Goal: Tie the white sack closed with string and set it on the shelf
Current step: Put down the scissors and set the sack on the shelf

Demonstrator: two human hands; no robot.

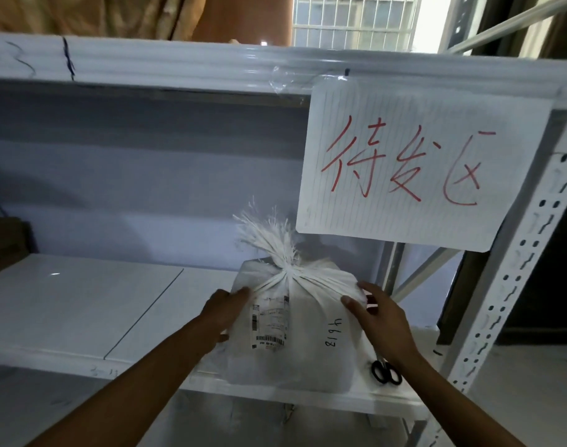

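White sack [295, 333] stands on the shelf [82, 304], left hand [225, 312] and right hand [377, 321] pressing its sides, fingers spread.

Dim bluish interior, bright window [356, 21] glare above, soft wide-angle blur

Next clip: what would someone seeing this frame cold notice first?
Probably the paper sign with large red handwriting, taped to the upper shelf beam at right. Below it, the white sack, its neck gathered into a frayed tuft, sits on the shelf between the left hand and right hand. Black-handled scissors lie beside the sack.
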